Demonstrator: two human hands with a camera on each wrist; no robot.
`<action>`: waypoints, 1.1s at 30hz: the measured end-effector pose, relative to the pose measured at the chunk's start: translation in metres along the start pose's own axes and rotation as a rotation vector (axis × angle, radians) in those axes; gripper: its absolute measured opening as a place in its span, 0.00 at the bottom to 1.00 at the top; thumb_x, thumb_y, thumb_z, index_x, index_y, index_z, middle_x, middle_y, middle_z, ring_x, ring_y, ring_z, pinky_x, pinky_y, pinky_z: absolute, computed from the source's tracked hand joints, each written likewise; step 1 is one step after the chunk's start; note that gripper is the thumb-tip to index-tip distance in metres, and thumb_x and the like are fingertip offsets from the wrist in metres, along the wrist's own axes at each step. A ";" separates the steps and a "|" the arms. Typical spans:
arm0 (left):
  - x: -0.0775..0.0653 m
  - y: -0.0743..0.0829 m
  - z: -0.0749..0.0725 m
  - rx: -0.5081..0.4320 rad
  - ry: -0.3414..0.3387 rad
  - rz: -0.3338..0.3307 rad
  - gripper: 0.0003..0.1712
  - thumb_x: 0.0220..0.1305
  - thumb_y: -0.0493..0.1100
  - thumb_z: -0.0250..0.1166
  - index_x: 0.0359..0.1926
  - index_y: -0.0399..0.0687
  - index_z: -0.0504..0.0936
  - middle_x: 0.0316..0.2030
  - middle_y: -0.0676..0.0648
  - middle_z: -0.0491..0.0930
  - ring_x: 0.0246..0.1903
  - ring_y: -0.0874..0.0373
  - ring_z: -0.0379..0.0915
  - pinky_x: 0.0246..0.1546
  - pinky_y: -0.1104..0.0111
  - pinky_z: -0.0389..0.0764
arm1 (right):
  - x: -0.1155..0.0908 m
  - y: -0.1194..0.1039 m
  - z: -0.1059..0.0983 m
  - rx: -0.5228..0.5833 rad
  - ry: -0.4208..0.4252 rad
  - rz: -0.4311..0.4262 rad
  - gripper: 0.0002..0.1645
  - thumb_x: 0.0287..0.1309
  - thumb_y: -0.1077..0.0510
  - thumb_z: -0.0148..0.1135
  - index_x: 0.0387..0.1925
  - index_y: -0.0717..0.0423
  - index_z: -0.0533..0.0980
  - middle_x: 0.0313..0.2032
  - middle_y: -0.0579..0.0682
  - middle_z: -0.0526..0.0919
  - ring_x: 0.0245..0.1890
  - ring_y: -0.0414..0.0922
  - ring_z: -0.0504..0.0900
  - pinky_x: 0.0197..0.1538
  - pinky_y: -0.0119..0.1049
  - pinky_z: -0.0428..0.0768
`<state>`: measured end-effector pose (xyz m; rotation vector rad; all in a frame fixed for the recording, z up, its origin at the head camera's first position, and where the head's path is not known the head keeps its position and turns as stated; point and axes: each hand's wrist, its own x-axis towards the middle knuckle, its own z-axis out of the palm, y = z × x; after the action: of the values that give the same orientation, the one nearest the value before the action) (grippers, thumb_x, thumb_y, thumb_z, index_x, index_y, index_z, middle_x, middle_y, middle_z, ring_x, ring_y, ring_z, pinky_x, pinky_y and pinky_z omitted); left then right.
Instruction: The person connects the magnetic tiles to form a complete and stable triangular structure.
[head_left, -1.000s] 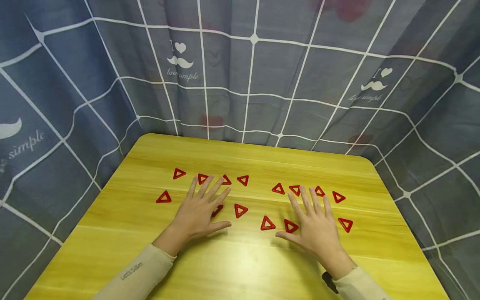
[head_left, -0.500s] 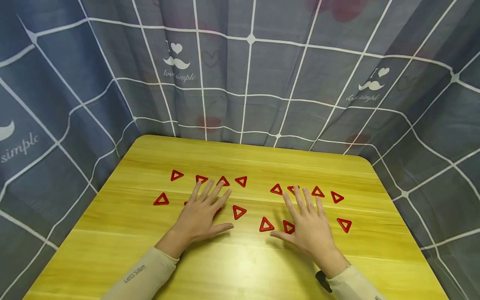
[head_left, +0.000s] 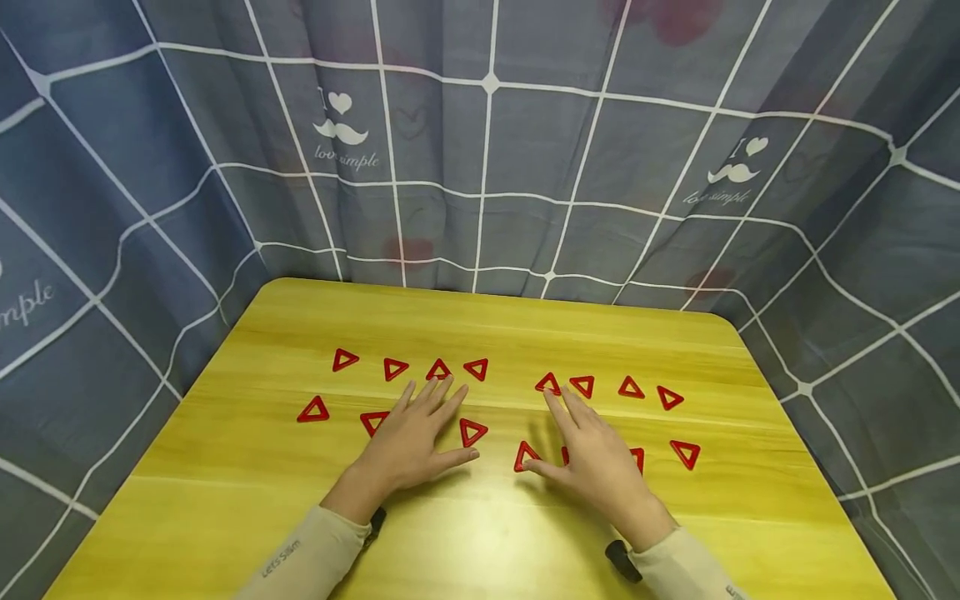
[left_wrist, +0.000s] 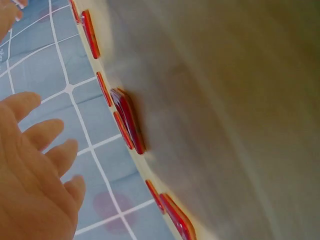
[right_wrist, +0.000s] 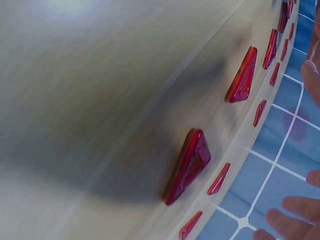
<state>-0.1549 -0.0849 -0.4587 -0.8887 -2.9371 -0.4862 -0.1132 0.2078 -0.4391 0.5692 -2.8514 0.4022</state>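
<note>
Bare hands [head_left: 407, 446], beige sleeves [head_left: 326, 546], dark lettering [head_left: 281, 558] that marked the left one, black pieces [head_left: 623, 561] that showed by both cuffs [head_left: 663, 543]

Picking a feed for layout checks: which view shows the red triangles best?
Head view: it looks down on both rows of red triangles, though the left hand and right hand cover some. The left wrist view shows only some, nearly edge-on; the right wrist shows some at a low slant.

The left hand [head_left: 408, 443] and the right hand [head_left: 600, 462] have loosely extended fingers [head_left: 452, 405]. Each thumb [head_left: 454, 458] points inward, toward the other hand.
</note>
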 end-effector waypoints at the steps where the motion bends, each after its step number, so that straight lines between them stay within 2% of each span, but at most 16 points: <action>1: 0.001 0.001 0.000 -0.019 -0.015 -0.009 0.54 0.62 0.78 0.54 0.79 0.55 0.56 0.77 0.45 0.52 0.76 0.45 0.46 0.73 0.49 0.38 | 0.001 0.000 0.002 0.015 0.002 0.001 0.65 0.45 0.27 0.74 0.76 0.56 0.60 0.72 0.62 0.63 0.66 0.62 0.70 0.60 0.57 0.73; 5: 0.006 0.003 0.001 -0.077 -0.030 -0.015 0.52 0.62 0.76 0.59 0.78 0.53 0.60 0.76 0.46 0.58 0.74 0.47 0.51 0.72 0.47 0.42 | 0.004 -0.001 0.009 0.066 0.007 0.011 0.65 0.43 0.28 0.76 0.76 0.54 0.61 0.69 0.60 0.69 0.61 0.61 0.76 0.56 0.55 0.77; 9: 0.013 0.003 0.002 -0.097 -0.022 -0.013 0.51 0.61 0.73 0.62 0.76 0.52 0.64 0.73 0.46 0.63 0.72 0.50 0.57 0.72 0.45 0.43 | 0.009 0.000 0.014 0.127 -0.007 0.031 0.63 0.42 0.32 0.78 0.74 0.56 0.64 0.66 0.57 0.73 0.62 0.57 0.76 0.59 0.52 0.75; 15: 0.021 0.001 0.002 -0.130 -0.027 -0.016 0.48 0.58 0.73 0.66 0.72 0.51 0.71 0.67 0.49 0.72 0.67 0.54 0.65 0.72 0.46 0.46 | 0.015 -0.001 0.017 0.252 -0.101 0.154 0.56 0.43 0.36 0.80 0.70 0.54 0.69 0.63 0.53 0.77 0.61 0.53 0.77 0.61 0.51 0.74; 19: 0.026 0.001 0.004 -0.178 -0.041 -0.022 0.46 0.55 0.71 0.70 0.68 0.51 0.76 0.62 0.51 0.77 0.64 0.54 0.70 0.70 0.47 0.51 | 0.017 0.000 0.020 0.327 -0.157 0.209 0.54 0.42 0.36 0.81 0.68 0.54 0.72 0.58 0.52 0.80 0.54 0.51 0.80 0.57 0.51 0.76; 23: 0.028 0.000 0.004 -0.206 -0.040 -0.047 0.44 0.51 0.69 0.74 0.64 0.53 0.79 0.59 0.52 0.79 0.61 0.54 0.73 0.66 0.49 0.58 | 0.019 -0.001 0.024 0.387 -0.192 0.197 0.51 0.44 0.37 0.80 0.66 0.55 0.73 0.54 0.50 0.80 0.48 0.47 0.80 0.53 0.49 0.78; 27: 0.030 -0.005 0.001 -0.236 -0.024 -0.089 0.44 0.46 0.66 0.79 0.63 0.55 0.80 0.58 0.55 0.80 0.58 0.57 0.74 0.60 0.53 0.60 | 0.026 -0.002 0.026 0.412 -0.221 0.161 0.51 0.43 0.36 0.80 0.65 0.56 0.74 0.52 0.48 0.80 0.47 0.45 0.78 0.52 0.47 0.77; 30: 0.033 -0.007 -0.001 -0.274 -0.039 -0.083 0.43 0.44 0.64 0.81 0.61 0.55 0.81 0.56 0.56 0.81 0.55 0.56 0.75 0.57 0.54 0.61 | 0.029 -0.002 0.025 0.423 -0.240 0.155 0.52 0.40 0.36 0.81 0.63 0.57 0.75 0.49 0.47 0.79 0.46 0.46 0.77 0.52 0.47 0.77; 33: 0.041 -0.009 -0.002 -0.335 -0.076 -0.045 0.40 0.44 0.61 0.82 0.59 0.53 0.82 0.52 0.55 0.83 0.51 0.56 0.76 0.55 0.52 0.62 | 0.030 0.001 0.023 0.442 -0.258 0.164 0.52 0.37 0.38 0.84 0.63 0.57 0.75 0.47 0.47 0.79 0.45 0.46 0.77 0.51 0.47 0.77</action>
<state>-0.1939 -0.0708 -0.4549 -0.8861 -3.0001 -0.9902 -0.1442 0.1912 -0.4531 0.4883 -3.0757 1.0784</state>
